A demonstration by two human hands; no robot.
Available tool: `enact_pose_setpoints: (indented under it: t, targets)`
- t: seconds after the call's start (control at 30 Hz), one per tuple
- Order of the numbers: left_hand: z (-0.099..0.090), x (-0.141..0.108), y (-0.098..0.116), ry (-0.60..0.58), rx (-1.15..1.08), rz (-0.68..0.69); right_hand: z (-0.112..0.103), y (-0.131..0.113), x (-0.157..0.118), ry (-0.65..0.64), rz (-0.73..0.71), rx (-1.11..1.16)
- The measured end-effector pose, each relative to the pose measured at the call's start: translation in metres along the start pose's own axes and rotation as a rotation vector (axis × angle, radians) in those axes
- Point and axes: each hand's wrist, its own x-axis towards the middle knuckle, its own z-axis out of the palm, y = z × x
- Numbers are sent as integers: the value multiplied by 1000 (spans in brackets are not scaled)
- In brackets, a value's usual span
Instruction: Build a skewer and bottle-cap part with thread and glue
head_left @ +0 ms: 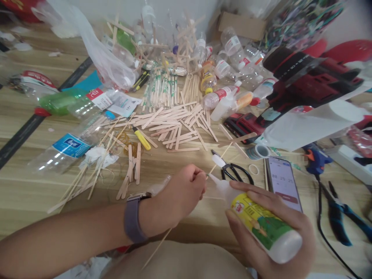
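Note:
My left hand (177, 199), with a watch on its wrist, is closed around a thin bamboo skewer (221, 159). The skewer runs diagonally, one end up toward the right and the other down below my wrist. In my right hand (293, 221) is a glue bottle (261, 223) with a yellow and green label, tilted so its nozzle meets the skewer just beside my left fingertips. Whether glue is coming out cannot be made out. Behind the nozzle lie black-handled scissors (236, 172), and a phone (283, 182) showing a timer is right of them.
A heap of craft sticks (174, 128) spreads across the middle of the table. At right stand a red and black power drill (308, 85), a glue gun (316, 159) and pliers (338, 217). Plastic bottles (69, 149) lie left and back. A yellow-handled tool (142, 138) rests near the sticks.

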Motion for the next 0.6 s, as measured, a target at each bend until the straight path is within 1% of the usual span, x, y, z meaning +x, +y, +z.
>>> enact_pose_setpoints:
  t: [0.07,0.27,0.37,0.5,0.6]
  targets:
    - [-1,0,2,-12,-18,-9,0,1,1,42,-1,8]
    - [1,-1,10,-80,-145,-92,0,5,-1,53,-1,56]
    - [1,-2,11,-85,-204,-122,1,8,-3,84,-3,73]
    - [1,-3,12,-94,-219,-102,2,8,-2,72,-10,90]
    - [1,-3,12,-104,-232,-124,2,8,-2,95,15,84]
